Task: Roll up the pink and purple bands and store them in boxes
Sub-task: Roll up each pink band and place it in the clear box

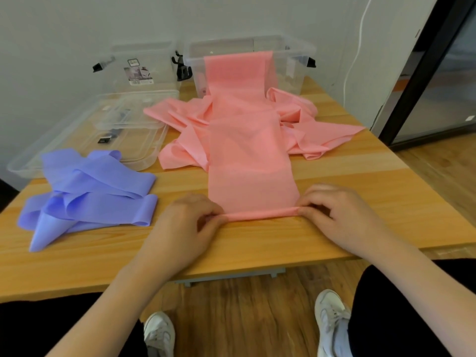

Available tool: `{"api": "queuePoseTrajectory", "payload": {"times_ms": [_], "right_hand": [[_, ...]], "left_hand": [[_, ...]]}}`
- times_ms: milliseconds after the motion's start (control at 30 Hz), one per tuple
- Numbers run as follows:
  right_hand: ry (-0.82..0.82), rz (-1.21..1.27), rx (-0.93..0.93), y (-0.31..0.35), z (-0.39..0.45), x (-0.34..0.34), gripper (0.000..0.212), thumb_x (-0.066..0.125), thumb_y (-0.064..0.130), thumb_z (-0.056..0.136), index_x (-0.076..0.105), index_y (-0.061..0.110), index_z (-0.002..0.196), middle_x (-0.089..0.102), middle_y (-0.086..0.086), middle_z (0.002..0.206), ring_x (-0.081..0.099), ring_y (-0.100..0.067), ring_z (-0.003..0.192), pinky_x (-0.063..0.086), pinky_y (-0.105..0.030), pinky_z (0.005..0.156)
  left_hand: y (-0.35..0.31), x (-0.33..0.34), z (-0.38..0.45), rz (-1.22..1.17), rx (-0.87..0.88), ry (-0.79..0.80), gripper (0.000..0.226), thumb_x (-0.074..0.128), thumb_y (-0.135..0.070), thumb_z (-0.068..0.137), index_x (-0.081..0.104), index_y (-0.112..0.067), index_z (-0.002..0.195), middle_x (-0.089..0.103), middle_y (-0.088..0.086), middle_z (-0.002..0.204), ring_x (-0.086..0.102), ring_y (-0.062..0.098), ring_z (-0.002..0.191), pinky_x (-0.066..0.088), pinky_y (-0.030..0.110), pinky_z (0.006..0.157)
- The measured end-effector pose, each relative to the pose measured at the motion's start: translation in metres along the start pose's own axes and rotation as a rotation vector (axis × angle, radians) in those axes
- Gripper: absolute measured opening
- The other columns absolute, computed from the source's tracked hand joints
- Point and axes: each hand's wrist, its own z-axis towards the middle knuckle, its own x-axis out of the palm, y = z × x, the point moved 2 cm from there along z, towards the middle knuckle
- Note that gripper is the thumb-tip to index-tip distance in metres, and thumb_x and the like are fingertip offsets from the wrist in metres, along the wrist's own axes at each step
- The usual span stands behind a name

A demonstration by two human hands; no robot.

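Setting: plain indoor room, office or workroom type. Evidence: bare grey wall (64, 34) across top of frame, light wooden table (334, 202) at centre, wood-plank floor (244, 305) at bottom, black-framed glass partition (425, 86) upper right, white cable (356, 55) on wall.

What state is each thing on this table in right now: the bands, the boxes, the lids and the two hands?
Pink band: near end rolled a few turns, far end draped over a box rim.
Purple band: unrolled, in a loose heap.
Right box: open, lid off.
Left box: open, lid off.
Lids: lying flat, stacked.
Left hand: pinches the roll's left end.
Right hand: pinches the roll's right end.
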Motion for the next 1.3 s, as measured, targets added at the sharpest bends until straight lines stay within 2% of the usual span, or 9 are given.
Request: {"api": "queuePoseTrajectory", "payload": {"times_ms": [167, 300, 367, 433, 567, 700, 933, 1133, 1300], "right_hand": [[-0.045, 0.106, 0.134, 0.002, 0.002, 0.001, 0.02, 0.065, 0.009, 0.079, 0.06, 0.029, 0.077, 0.056, 0.012, 0.069, 0.052, -0.003, 0.071, 0.039, -0.01, 0.064], [-0.056, 0.051, 0.092, 0.003, 0.005, 0.001, 0.023, 0.068, 0.007, 0.075, 0.06, 0.028, 0.071, 0.055, 0.013, 0.079, 0.052, -0.002, 0.078, 0.04, -0.013, 0.07], [0.012, 0.013, 0.047, 0.003, 0.007, -0.001, 0.007, 0.071, 0.021, 0.075, 0.067, 0.026, 0.077, 0.056, 0.015, 0.085, 0.051, -0.001, 0.087, 0.038, -0.012, 0.078], [0.047, -0.028, 0.014, 0.002, 0.007, -0.002, 0.013, 0.073, 0.03, 0.072, 0.07, 0.024, 0.083, 0.057, 0.016, 0.087, 0.049, -0.002, 0.088, 0.036, -0.016, 0.082], [-0.007, -0.023, 0.012, 0.002, 0.008, 0.0, 0.009, 0.062, 0.017, 0.085, 0.07, 0.019, 0.087, 0.057, 0.017, 0.083, 0.052, -0.001, 0.083, 0.035, -0.008, 0.078], [-0.043, -0.015, 0.083, 0.004, 0.008, 0.005, 0.008, 0.061, 0.015, 0.085, 0.063, 0.024, 0.085, 0.055, 0.017, 0.077, 0.049, 0.004, 0.074, 0.035, -0.004, 0.067], [0.007, -0.044, 0.04, 0.002, 0.01, 0.0, 0.011, 0.072, 0.028, 0.074, 0.069, 0.023, 0.083, 0.056, 0.016, 0.085, 0.048, 0.0, 0.085, 0.036, -0.013, 0.076], [-0.047, -0.015, 0.062, 0.001, 0.008, 0.001, 0.013, 0.058, 0.013, 0.088, 0.07, 0.015, 0.091, 0.06, 0.013, 0.084, 0.049, 0.002, 0.078, 0.033, -0.001, 0.075], [-0.067, 0.028, 0.117, -0.001, 0.008, -0.001, 0.019, 0.067, 0.013, 0.079, 0.061, 0.03, 0.076, 0.057, 0.015, 0.075, 0.053, 0.001, 0.075, 0.038, -0.008, 0.066]], "left_hand": [[-0.006, 0.007, 0.006, -0.055, -0.171, -0.08, 0.006, 0.065, -0.017, 0.082, 0.059, -0.019, 0.083, 0.056, -0.012, 0.069, 0.052, 0.005, 0.065, 0.039, 0.013, 0.061], [-0.01, 0.009, 0.011, 0.112, -0.022, -0.083, 0.009, 0.071, -0.015, 0.075, 0.062, -0.014, 0.078, 0.054, -0.002, 0.073, 0.045, 0.014, 0.066, 0.039, 0.026, 0.057], [-0.007, 0.005, 0.011, 0.111, 0.03, -0.01, 0.009, 0.07, -0.024, 0.078, 0.067, -0.016, 0.08, 0.056, -0.006, 0.079, 0.045, 0.012, 0.072, 0.04, 0.022, 0.064], [-0.001, 0.0, 0.011, 0.043, 0.014, 0.08, 0.013, 0.071, -0.029, 0.079, 0.068, -0.02, 0.087, 0.057, -0.012, 0.085, 0.045, 0.006, 0.079, 0.034, 0.012, 0.069], [0.0, 0.0, 0.011, -0.027, -0.035, -0.014, 0.005, 0.068, -0.015, 0.082, 0.071, -0.014, 0.087, 0.066, -0.005, 0.08, 0.055, 0.009, 0.075, 0.038, 0.009, 0.068], [-0.002, 0.005, 0.013, -0.026, -0.184, -0.079, 0.003, 0.065, -0.018, 0.082, 0.063, -0.018, 0.084, 0.058, -0.01, 0.07, 0.052, 0.005, 0.067, 0.041, 0.017, 0.063], [-0.002, 0.003, 0.012, 0.061, -0.033, 0.012, 0.007, 0.071, -0.021, 0.077, 0.068, -0.018, 0.083, 0.057, -0.008, 0.084, 0.046, 0.008, 0.075, 0.033, 0.011, 0.065], [-0.004, 0.002, 0.012, -0.031, -0.107, -0.062, 0.003, 0.066, -0.013, 0.082, 0.069, -0.013, 0.083, 0.061, -0.007, 0.072, 0.05, 0.0, 0.065, 0.037, 0.005, 0.066], [-0.006, 0.003, 0.013, -0.015, -0.12, -0.006, 0.011, 0.066, -0.015, 0.08, 0.059, -0.022, 0.084, 0.054, -0.005, 0.067, 0.048, 0.006, 0.064, 0.038, 0.017, 0.06]]}}
